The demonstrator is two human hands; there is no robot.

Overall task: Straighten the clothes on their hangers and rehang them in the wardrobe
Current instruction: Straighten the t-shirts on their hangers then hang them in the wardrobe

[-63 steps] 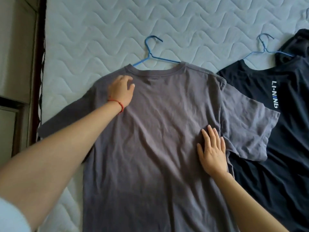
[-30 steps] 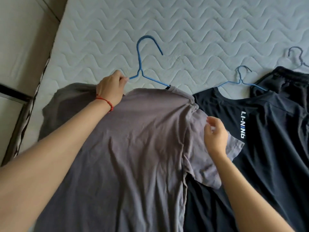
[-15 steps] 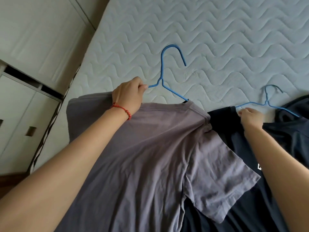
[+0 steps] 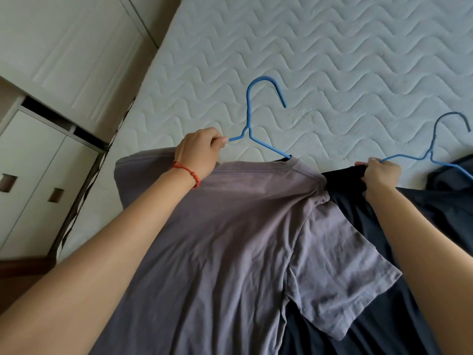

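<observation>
My left hand is clenched around the left shoulder wire of a blue hanger, thumb and fingers pinching it just beside the neck twist. That hanger sits inside the grey T-shirt, whose collar lies against the wire while its body spreads down over the quilted mattress. A red bead bracelet circles my left wrist.

My right hand grips the left end of a second blue hanger together with a bunched fold of the dark navy T-shirt. That shirt lies to the right of the grey one, and the grey sleeve overlaps its edge. Both hooks rest flat on the mattress, pointing away from me.

At the left edge stand the white wardrobe doors, closed, with 2 recessed handles showing. Both shirts are on the bed, well apart from those doors.
</observation>
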